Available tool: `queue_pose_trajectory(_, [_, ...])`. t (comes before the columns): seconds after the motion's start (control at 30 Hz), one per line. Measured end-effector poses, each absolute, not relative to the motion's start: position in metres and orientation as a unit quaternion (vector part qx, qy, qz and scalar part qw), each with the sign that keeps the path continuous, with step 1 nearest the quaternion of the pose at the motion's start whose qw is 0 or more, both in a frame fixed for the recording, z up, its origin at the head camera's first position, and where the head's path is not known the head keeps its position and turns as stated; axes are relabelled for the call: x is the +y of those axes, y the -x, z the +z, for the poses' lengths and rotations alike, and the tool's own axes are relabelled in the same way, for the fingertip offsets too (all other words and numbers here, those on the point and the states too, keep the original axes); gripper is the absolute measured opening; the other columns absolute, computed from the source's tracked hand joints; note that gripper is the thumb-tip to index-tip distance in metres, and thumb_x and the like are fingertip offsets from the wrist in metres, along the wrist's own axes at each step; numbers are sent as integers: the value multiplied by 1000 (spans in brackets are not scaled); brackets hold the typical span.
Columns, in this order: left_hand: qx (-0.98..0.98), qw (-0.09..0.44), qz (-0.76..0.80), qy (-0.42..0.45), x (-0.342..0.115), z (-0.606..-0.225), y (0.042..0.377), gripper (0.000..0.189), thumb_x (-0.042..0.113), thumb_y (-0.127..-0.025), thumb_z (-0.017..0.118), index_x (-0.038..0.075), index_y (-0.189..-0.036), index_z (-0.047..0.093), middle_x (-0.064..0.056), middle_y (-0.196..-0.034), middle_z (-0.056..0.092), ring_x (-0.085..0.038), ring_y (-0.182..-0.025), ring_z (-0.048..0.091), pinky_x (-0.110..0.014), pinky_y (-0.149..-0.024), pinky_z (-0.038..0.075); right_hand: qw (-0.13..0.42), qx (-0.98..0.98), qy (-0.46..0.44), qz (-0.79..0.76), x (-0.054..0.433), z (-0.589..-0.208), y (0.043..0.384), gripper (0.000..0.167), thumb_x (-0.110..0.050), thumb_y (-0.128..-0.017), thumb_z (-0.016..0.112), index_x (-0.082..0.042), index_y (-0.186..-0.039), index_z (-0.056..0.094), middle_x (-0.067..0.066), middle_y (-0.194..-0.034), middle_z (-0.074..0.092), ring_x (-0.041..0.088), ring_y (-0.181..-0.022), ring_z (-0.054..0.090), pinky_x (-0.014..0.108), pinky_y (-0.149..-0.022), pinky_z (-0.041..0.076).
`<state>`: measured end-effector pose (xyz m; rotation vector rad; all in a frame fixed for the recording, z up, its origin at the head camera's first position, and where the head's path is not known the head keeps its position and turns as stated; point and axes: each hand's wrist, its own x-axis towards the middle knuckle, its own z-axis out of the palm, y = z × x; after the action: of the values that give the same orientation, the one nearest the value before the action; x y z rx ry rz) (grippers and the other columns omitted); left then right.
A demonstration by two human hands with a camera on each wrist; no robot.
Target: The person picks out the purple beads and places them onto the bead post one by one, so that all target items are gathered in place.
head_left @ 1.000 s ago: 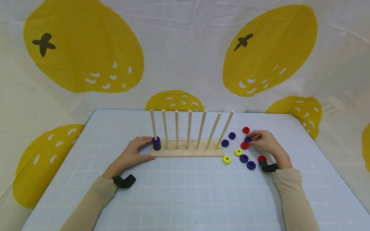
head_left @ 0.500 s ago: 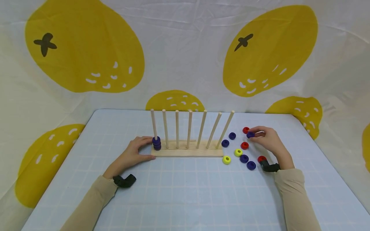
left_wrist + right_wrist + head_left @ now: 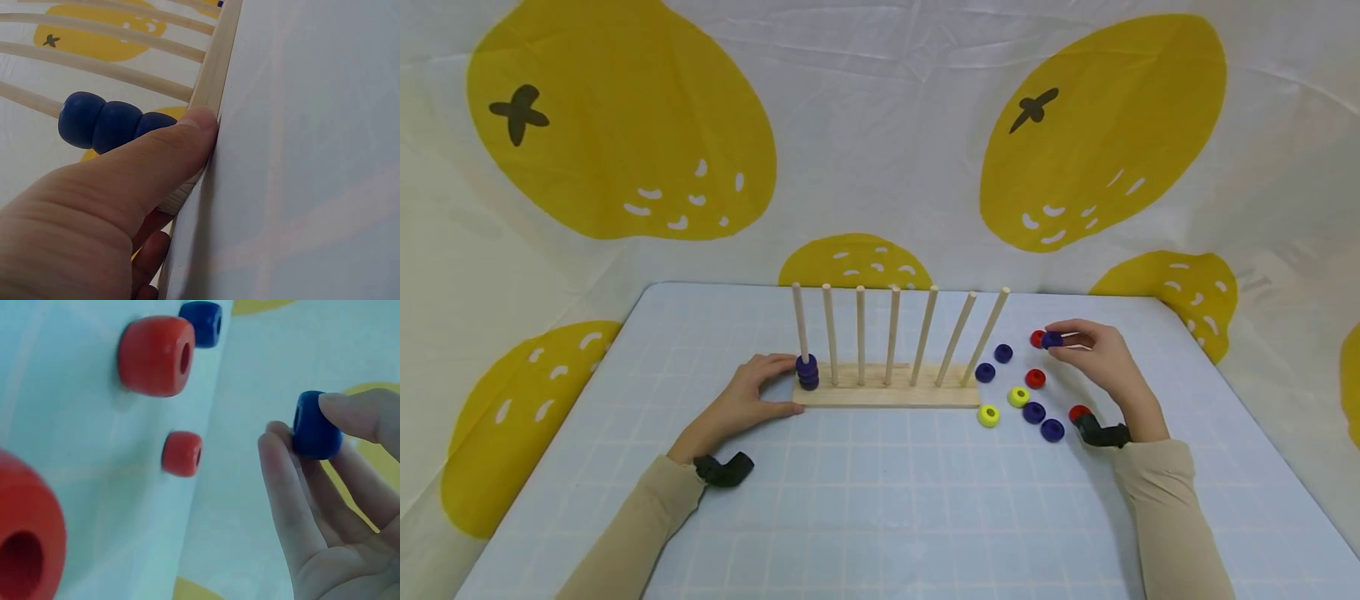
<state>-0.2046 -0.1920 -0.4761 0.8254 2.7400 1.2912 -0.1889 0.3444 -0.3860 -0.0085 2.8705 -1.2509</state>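
A wooden peg rack (image 3: pixel 887 396) with a row of upright pegs stands on the table. Three blue beads (image 3: pixel 115 125) are stacked on its leftmost peg. My left hand (image 3: pixel 751 390) grips the left end of the base, thumb along the front edge and fingers behind. To the right of the rack, my right hand (image 3: pixel 1097 354) pinches a blue bead (image 3: pixel 315 428) between thumb and fingers, raised off the table. In the head view this bead overlaps a red bead (image 3: pixel 1037 339) lying at the back.
Loose beads lie between the rack and my right hand: two yellow, such as the front yellow bead (image 3: pixel 988 416), several blue, such as the nearest blue bead (image 3: pixel 1052 430), and more red ones. Behind the table (image 3: pixel 865 500) hangs a fruit-print cloth (image 3: pixel 880 150).
My right hand has lifted the blue bead from beside the middle red bead and moved it up and slightly back. The left hand and the rack keep their place.
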Motion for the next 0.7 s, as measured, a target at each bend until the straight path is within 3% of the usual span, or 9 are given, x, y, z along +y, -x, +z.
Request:
queue_pose_trajectory(0.13, [872,-1,413,-262,-192,-477,205,68,26,-76,88,6,-135,60,-13,-140,54,-33,-126,45,-61,-106,25,-20,914,19,-404,343,-384,188,45,-25,-97,67,-4,-136,58,21,-128,60,34,-113,60,32,-92,52])
queue_pose_trajectory(0.27, [871,-7,415,-264,-192,-477,204,67,26,-76,88,6,-134,60,-13,-139,55,-33,-126,45,-61,-105,25,-42,907,30,-418,340,-381,187,45,-23,-96,68,-3,-136,58,19,-126,62,14,-102,63,11,-80,47])
queue_pose_trajectory(0.4, [870,-8,415,-265,-193,-477,203,68,26,-76,88,6,-135,60,-13,-139,55,-33,-125,45,-61,-105,25,-57,899,38,-433,338,-379,187,44,-20,-96,68,-3,-135,58,18,-124,63,-1,-92,62,10,-78,48])
queue_pose_trajectory(0.7, [871,-9,408,-273,-192,-476,205,68,24,-75,88,5,-135,60,-13,-140,54,-33,-126,45,-59,-106,26,-106,872,75,-472,330,-374,184,41,-9,-94,68,1,-133,59,0,-117,65,9,-98,61,12,-80,50])
